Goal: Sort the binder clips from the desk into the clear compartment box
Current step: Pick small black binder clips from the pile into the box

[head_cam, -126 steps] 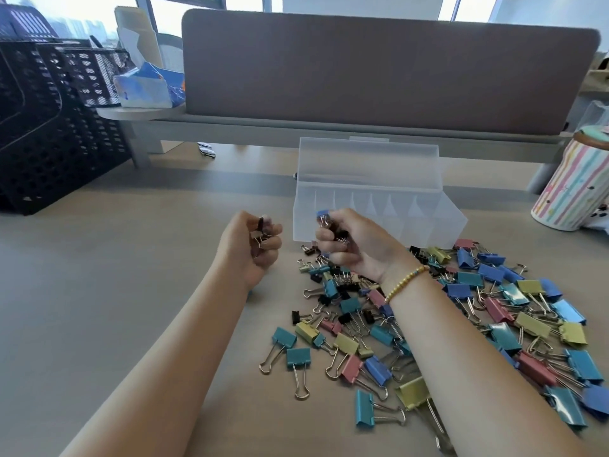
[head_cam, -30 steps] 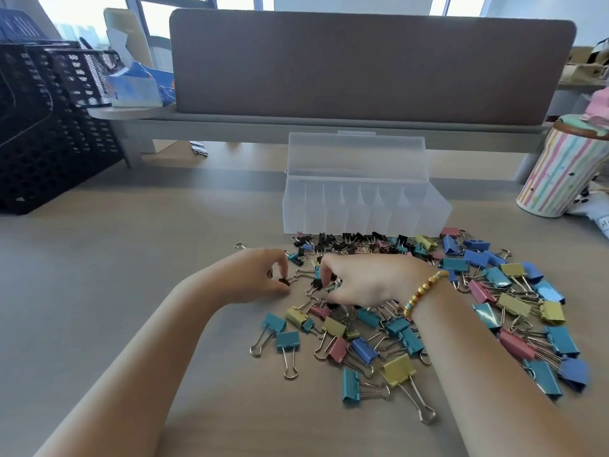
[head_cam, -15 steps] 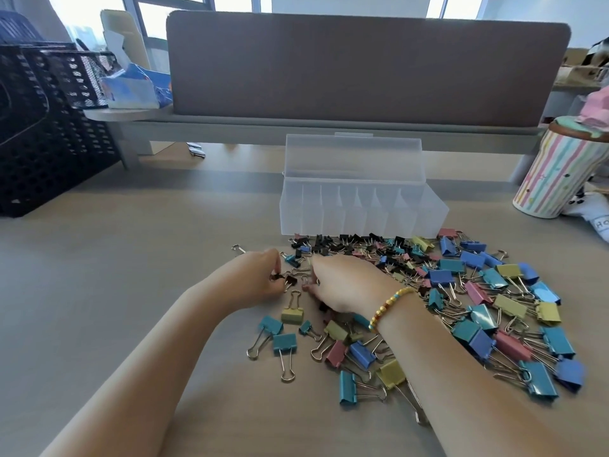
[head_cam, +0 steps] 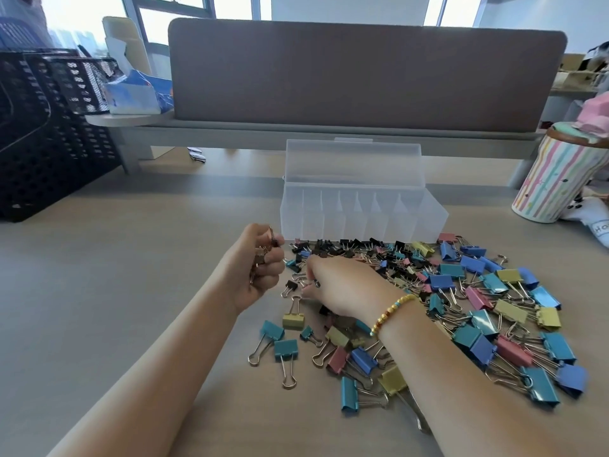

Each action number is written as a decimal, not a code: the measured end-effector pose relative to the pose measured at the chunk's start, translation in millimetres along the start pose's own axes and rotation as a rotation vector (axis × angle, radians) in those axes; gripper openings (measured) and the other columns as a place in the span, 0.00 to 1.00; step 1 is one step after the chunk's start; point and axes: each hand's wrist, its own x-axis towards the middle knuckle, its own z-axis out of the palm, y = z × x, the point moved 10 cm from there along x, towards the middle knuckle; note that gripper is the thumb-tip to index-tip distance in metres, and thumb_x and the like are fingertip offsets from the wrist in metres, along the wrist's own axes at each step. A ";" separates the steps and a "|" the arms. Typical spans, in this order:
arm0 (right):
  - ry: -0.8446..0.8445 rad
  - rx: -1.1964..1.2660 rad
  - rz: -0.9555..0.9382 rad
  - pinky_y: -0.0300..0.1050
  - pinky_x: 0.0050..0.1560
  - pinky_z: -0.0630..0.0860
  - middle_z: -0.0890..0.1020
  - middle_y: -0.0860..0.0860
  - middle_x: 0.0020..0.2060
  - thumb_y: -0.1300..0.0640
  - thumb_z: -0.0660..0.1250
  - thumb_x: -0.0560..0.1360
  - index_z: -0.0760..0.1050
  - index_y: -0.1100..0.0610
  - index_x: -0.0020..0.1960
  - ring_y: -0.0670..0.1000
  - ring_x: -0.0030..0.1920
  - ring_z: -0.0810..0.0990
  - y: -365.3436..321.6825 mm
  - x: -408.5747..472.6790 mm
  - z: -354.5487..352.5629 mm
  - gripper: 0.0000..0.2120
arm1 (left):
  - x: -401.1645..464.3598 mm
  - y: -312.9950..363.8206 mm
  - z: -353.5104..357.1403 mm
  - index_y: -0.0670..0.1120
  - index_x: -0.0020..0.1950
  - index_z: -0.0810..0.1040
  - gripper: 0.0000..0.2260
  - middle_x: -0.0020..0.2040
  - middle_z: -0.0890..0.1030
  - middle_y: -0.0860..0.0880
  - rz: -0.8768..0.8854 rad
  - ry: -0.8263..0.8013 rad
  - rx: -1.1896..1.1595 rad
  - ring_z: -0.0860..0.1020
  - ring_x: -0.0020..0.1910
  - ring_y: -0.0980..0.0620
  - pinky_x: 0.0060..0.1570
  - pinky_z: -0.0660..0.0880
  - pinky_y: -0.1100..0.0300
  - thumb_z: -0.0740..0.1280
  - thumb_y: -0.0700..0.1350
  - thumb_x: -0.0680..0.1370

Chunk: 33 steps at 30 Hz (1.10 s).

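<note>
A heap of binder clips [head_cam: 461,308] in blue, teal, yellow, pink and black covers the desk in front of the clear compartment box [head_cam: 362,212], whose lid stands open at the back. My left hand [head_cam: 260,268] is lifted just left of the box's front corner, fingers curled round a few small dark clips. My right hand [head_cam: 342,285], with a beaded bracelet at the wrist, lies palm down on the heap's left part and pinches a small clip's wire handle at its fingertips. A yellow clip [head_cam: 293,319] lies just below those fingers.
Black mesh crates [head_cam: 43,133] stand at the far left. A grey desk divider [head_cam: 362,74] runs behind the box. A striped cup [head_cam: 557,179] sits at the right. A blue-and-white carton [head_cam: 135,94] rests on a shelf at the back left.
My left hand has risen off the desk toward the box with small clips in its grip. My right hand stays low on the heap, picking at another small clip.
</note>
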 end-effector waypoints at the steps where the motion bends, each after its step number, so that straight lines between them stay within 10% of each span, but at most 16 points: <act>1: 0.028 -0.036 -0.008 0.46 0.40 0.67 0.75 0.53 0.43 0.49 0.59 0.79 0.66 0.57 0.52 0.54 0.43 0.72 -2.8 0.7 -1.0 0.12 | 0.9 0.2 -2.3 0.47 0.33 0.65 0.17 0.22 0.61 0.53 0.007 0.020 0.040 0.57 0.16 0.59 0.15 0.50 0.72 0.54 0.52 0.80; 5: 0.115 -0.122 -0.050 0.43 0.28 0.59 0.65 0.49 0.31 0.61 0.57 0.79 0.63 0.57 0.49 0.53 0.35 0.68 -11.9 3.5 -3.8 0.03 | -0.8 14.1 -13.9 0.47 0.32 0.64 0.17 0.26 0.65 0.51 0.106 0.126 0.419 0.59 0.18 0.58 0.17 0.52 0.69 0.59 0.50 0.80; 11: 0.061 -0.152 -0.029 0.46 0.36 0.66 0.71 0.51 0.39 0.62 0.58 0.79 0.68 0.58 0.50 0.54 0.40 0.71 -8.6 6.5 1.3 0.01 | -3.4 29.8 -10.9 0.47 0.50 0.79 0.09 0.28 0.77 0.53 0.232 0.185 1.334 0.70 0.26 0.55 0.31 0.70 0.62 0.59 0.46 0.80; 16: 0.109 -0.027 -0.020 0.43 0.28 0.65 0.71 0.50 0.35 0.58 0.57 0.80 0.67 0.60 0.57 0.53 0.37 0.73 1.1 8.7 -1.9 0.08 | -6.1 24.1 3.7 0.49 0.34 0.71 0.15 0.29 0.70 0.53 0.260 0.173 1.744 0.67 0.28 0.56 0.28 0.62 0.63 0.60 0.55 0.79; 33: 0.105 2.071 0.286 0.32 0.17 0.51 0.66 0.48 0.22 0.61 0.51 0.76 0.61 0.54 0.37 0.44 0.17 0.60 47.9 15.0 16.4 0.10 | -2.1 -1.3 2.5 0.42 0.63 0.62 0.16 0.40 0.74 0.47 0.102 0.087 2.024 0.73 0.39 0.49 0.40 0.72 0.58 0.56 0.52 0.81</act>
